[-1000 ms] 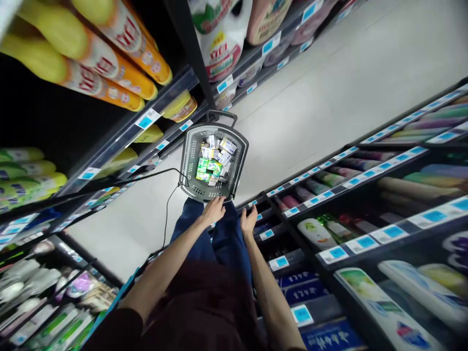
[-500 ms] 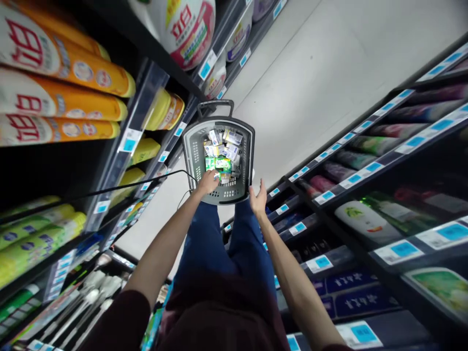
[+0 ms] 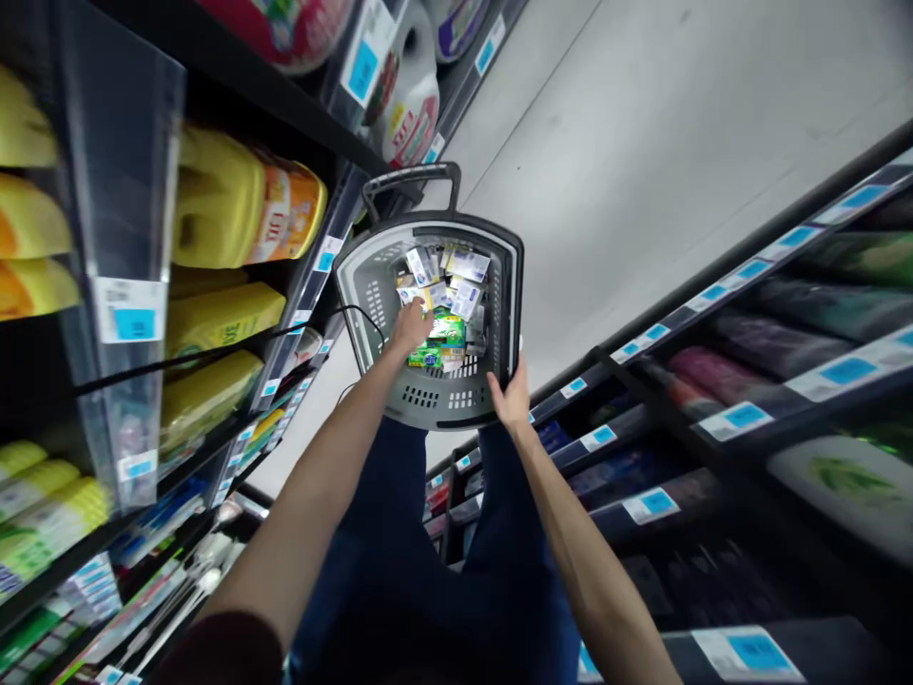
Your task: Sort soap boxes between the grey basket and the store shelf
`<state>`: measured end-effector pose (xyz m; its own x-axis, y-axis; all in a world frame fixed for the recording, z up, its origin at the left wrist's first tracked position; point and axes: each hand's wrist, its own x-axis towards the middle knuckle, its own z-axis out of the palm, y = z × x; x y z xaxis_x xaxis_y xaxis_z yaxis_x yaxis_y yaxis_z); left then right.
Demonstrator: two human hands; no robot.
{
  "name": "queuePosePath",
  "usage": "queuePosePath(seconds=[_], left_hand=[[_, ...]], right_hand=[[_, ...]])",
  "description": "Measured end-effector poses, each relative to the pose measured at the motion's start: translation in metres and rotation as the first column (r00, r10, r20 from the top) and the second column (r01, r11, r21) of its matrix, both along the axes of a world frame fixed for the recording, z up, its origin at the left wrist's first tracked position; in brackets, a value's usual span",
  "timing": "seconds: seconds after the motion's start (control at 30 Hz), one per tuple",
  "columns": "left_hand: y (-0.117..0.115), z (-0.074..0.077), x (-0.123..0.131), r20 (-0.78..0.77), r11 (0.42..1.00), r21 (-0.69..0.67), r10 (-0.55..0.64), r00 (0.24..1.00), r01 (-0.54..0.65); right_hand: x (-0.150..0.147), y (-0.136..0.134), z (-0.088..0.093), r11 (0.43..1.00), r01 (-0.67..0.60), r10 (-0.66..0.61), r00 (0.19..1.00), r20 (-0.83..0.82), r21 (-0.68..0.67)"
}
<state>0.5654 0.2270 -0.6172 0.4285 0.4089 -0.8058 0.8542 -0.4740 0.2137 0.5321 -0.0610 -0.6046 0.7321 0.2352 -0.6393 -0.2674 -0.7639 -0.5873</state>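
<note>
The grey shopping basket [image 3: 420,404] has a black rim and a raised handle, and it sits in front of my legs. My left hand [image 3: 412,326] reaches inside it over the packs, thumb apart from the fingers, with nothing visibly held; its fingertips are close to a white box [image 3: 412,297]. Green packs [image 3: 448,327] lie just right of and below that hand. Further up in the basket are several small white boxes [image 3: 467,264]. My right hand [image 3: 512,392] grips the basket's right side near the lower corner, thumb inside and fingers outside.
Shelves stand close on both sides. Yellow jugs [image 3: 246,205] and a white bottle [image 3: 414,109] are on the left, soft packs [image 3: 742,342] on the right. A dark cord [image 3: 214,357] runs from the left towards the basket. Pale floor [image 3: 642,143] stretches ahead.
My left hand has moved up within the basket, from the green packs towards the white boxes. My right hand, earlier open beside the basket, has closed on its side. The basket appears larger.
</note>
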Motion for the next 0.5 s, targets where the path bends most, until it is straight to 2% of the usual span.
queuePosePath(seconds=[0.13,0.27,0.4,0.5], left_hand=[[0.01,-0.055,0.008,-0.05,0.99,0.129,0.069,0.996,-0.062],[0.011,-0.097,0.03,-0.067,0.964,0.241,0.135,0.989,-0.115],[0.011,-0.118,0.045,-0.013,0.916,0.339,0.233,0.972,-0.215],[0.016,-0.116,0.043,0.037,0.877,0.376,0.308,0.951,-0.298]], right_hand=[[-0.003,-0.017,-0.027,0.991,-0.133,0.133,0.991,0.001,-0.006],[0.0,-0.023,-0.033,0.982,-0.184,0.18,0.981,0.066,0.048],[0.002,-0.023,-0.035,0.978,-0.191,0.18,0.976,0.119,0.087],[-0.001,-0.02,-0.039,0.982,-0.173,0.164,0.98,0.112,0.078]])
